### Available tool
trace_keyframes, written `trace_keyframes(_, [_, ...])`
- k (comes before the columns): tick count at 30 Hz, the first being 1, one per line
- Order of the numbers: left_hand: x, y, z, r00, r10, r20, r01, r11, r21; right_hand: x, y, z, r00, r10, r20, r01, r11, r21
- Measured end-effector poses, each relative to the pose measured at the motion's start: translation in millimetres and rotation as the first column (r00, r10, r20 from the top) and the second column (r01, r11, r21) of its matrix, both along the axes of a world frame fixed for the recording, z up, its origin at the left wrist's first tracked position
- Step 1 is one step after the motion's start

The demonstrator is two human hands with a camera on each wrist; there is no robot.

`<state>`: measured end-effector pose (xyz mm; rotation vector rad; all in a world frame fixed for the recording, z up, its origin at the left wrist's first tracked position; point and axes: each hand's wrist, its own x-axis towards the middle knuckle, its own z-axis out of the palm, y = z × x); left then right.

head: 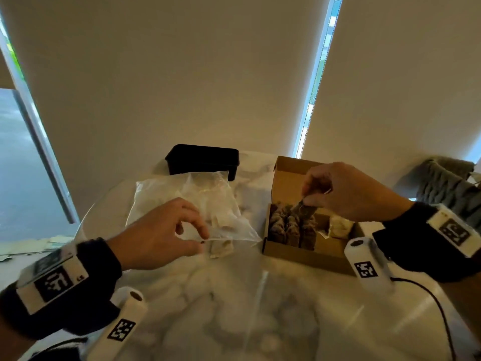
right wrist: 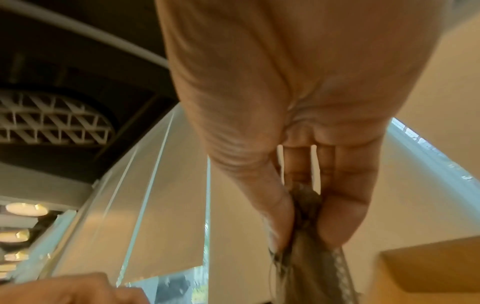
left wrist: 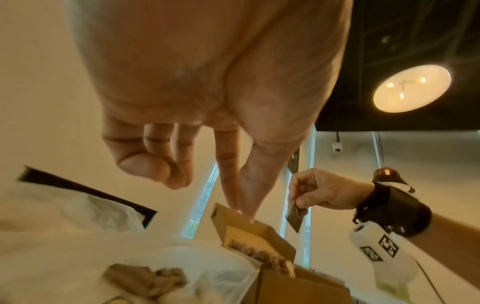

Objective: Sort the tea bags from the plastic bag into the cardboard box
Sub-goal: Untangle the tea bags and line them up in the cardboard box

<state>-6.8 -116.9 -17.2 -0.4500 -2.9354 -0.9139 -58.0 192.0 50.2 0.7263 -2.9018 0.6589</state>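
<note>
Brown tea bag (right wrist: 306,230) pinched by right hand (head: 346,194), head view shows cardboard box (head: 307,254)

Black rectangular case (head: 203,158) at far side of marble-look table (head: 234,308), just behind the clear bag. Grey knitted fabric (head: 447,183) far right, beyond table edge. Black cable (head: 429,298) runs across table's near-right corner. Cream roller blinds (head: 182,74) cover windows behind, w/ bead chain (head: 312,84) in the gap. Round ceiling lamp (left wrist: 411,88) lit overhead.
</note>
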Motion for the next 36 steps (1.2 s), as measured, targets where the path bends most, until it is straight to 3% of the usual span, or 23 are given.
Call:
trace_keyframes(4, [8,-18,-10,0.994,-0.064,0.088,0.081,0.976,-0.201,-12,19,-24,0.989,-0.05,0.139,0.016,0.972,0.233])
trace_keyframes(10, [7,-31,-24,0.993,-0.067,0.096,0.101,0.907,-0.409,-22,15,-54,0.98,-0.098,0.173,0.04,0.949,0.312])
trace_keyframes(14, [2,-41,-29,0.999,-0.006,0.043,0.018,0.954,-0.299,-24,9,-66,0.976,-0.121,0.183,0.055,0.943,0.329])
trace_keyframes(19, [-2,-46,-25,0.995,0.054,-0.081,-0.066,0.987,-0.146,-16,24,-59,0.989,-0.134,0.063,0.114,0.961,0.251])
trace_keyframes(24, [-2,-52,-19,0.997,0.074,-0.02,-0.076,0.989,-0.125,-7,28,-70,0.948,-0.081,0.307,-0.048,0.919,0.39])
trace_keyframes(28, [-2,-49,-18,0.997,0.083,0.01,-0.081,0.991,-0.111,-7,19,-77,0.93,-0.11,0.351,-0.063,0.892,0.447])
trace_keyframes(32, [-1,-50,-16,0.997,0.078,-0.023,-0.08,0.995,-0.062,-2,10,-60,0.94,-0.11,0.321,-0.063,0.873,0.483])
trace_keyframes(36, [-4,-48,-16,0.995,0.069,-0.068,-0.072,0.996,-0.054,9,-25,-28,0.96,-0.052,0.277,-0.045,0.941,0.334])
